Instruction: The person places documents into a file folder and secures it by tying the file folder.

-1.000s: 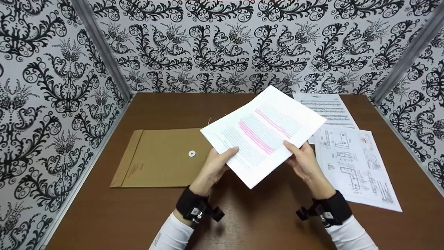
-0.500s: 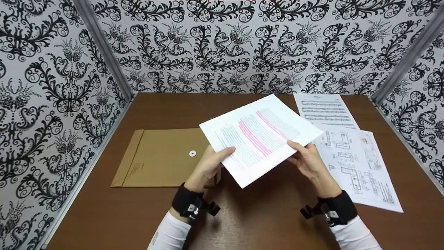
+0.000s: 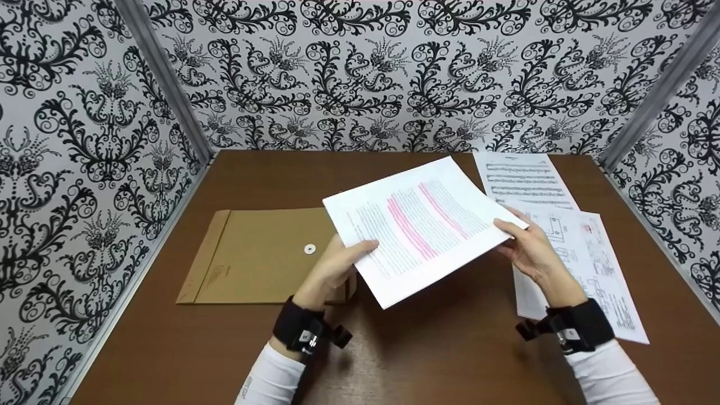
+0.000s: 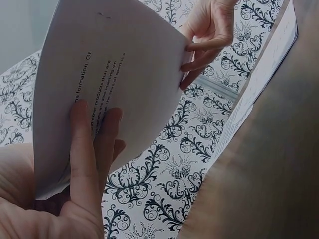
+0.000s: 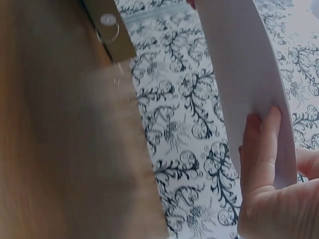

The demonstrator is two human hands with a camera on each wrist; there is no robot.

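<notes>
Both hands hold a stack of printed paper point(image 3: 416, 225) above the table, its top sheet marked with pink highlighter. My left hand point(image 3: 340, 261) grips the left edge, thumb on top and fingers beneath. At the lower right corner my right hand point(image 3: 531, 247) pinches the stack between thumb and fingers. In the left wrist view, printed text shows on the underside of the paper point(image 4: 119, 84), with the fingers point(image 4: 84, 149) spread against it. The right wrist view has the right fingers point(image 5: 269, 149) pressed on the back of the paper point(image 5: 244, 59). How many sheets there are I cannot tell.
A brown envelope point(image 3: 259, 264) with a white button and string lies left on the brown table point(image 3: 427, 360), partly behind the left hand. To the right lie a technical drawing point(image 3: 607, 281) and a sheet of music point(image 3: 523, 177). Patterned walls point(image 3: 360, 73) enclose the table.
My right hand has slid right along the paper to its corner. The stack's far corner has dropped and the sheets lie flatter. My left hand has shifted slightly left, keeping its grip.
</notes>
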